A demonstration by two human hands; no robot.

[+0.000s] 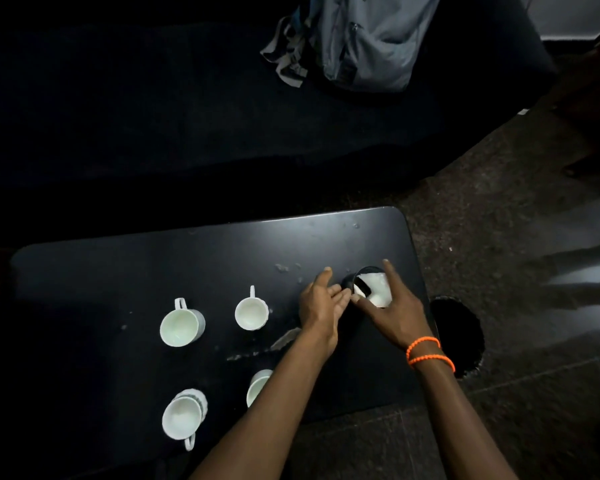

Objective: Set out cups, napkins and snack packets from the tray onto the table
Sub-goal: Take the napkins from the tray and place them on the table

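- Head view: a dark holder [352, 280] is standing tilted on the black table [118, 271], holding white napkins [376, 287].
- The right hand [394, 315] is gripping the holder; the left hand [321, 311] is resting open-fingered beside it.
- Left of the holder, four empty white cups [182, 323] are sitting on the table.

left hand [321, 308] fingers spread | right hand [397, 315] fingers spread

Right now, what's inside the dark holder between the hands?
The dark holder has white folded napkins standing in it, filling most of the opening. The right hand covers its near side and the left hand touches its edge, so the bottom is hidden.
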